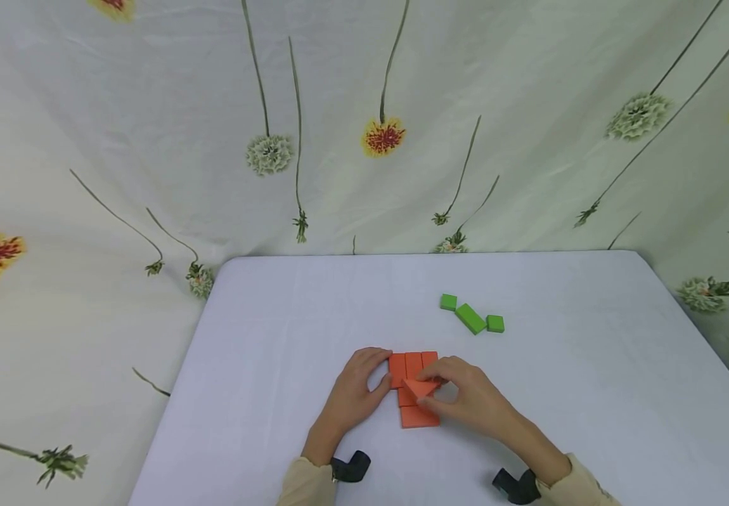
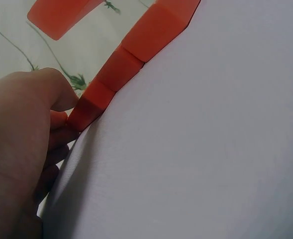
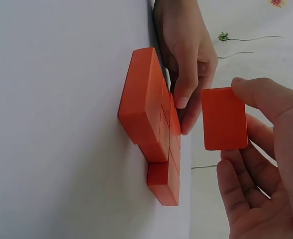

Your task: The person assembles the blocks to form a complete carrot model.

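My right hand [image 1: 468, 397] pinches an orange triangular block [image 1: 420, 388] between thumb and fingertips, over the lower part of a flat group of orange blocks [image 1: 420, 417]. In the right wrist view one rectangular face of the held block [image 3: 225, 119] points at the camera, apart from the group. My left hand [image 1: 359, 383] lies along the group's left side, its thumb and fingertips right at the edge of the upper left orange block [image 1: 397, 371]. The left wrist view shows the thumb [image 2: 61, 92] by the end of the orange row [image 2: 120, 67]. My right hand partly hides the group.
Beyond the orange blocks lie two small green blocks [image 1: 448, 302] [image 1: 495, 323] with a longer green block [image 1: 470, 319] slanted between them. A white cloth covers the table [image 1: 275, 316]. Flower-printed fabric [image 1: 339, 91] hangs behind it. Black camera mounts [image 1: 351, 466] sit at both wrists.
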A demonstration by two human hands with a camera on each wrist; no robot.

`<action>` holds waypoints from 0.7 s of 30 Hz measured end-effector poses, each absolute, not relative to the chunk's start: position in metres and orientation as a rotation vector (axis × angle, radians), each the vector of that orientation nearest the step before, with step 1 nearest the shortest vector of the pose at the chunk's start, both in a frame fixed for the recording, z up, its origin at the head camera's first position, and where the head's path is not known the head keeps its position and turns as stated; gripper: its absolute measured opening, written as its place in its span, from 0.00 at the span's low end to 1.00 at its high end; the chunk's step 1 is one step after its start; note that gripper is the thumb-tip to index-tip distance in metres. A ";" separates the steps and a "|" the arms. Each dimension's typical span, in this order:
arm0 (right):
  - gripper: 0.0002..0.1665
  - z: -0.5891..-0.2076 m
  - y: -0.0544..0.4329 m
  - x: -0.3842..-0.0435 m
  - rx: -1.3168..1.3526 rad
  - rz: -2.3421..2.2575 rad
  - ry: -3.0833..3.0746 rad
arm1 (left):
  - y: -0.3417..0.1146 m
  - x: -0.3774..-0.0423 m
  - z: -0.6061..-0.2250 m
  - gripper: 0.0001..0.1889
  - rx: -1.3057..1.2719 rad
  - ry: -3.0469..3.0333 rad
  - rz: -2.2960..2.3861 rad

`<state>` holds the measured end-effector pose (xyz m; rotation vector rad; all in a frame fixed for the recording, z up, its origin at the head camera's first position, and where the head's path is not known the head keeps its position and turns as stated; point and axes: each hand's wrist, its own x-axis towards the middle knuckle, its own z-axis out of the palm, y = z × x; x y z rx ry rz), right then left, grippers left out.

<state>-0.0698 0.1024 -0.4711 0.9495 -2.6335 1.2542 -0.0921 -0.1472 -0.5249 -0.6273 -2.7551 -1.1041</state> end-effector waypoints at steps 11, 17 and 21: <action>0.17 -0.482 0.105 -0.056 1.134 1.339 -2.677 | -0.147 -0.093 -0.527 0.21 -0.626 -2.758 -1.102; 0.15 -0.486 0.107 -0.052 1.209 1.359 -2.717 | -0.146 -0.092 -0.524 0.21 -0.614 -2.769 -1.105; 0.15 -0.488 0.110 -0.051 1.245 1.310 -2.722 | -0.147 -0.092 -0.523 0.21 -0.619 -2.764 -1.121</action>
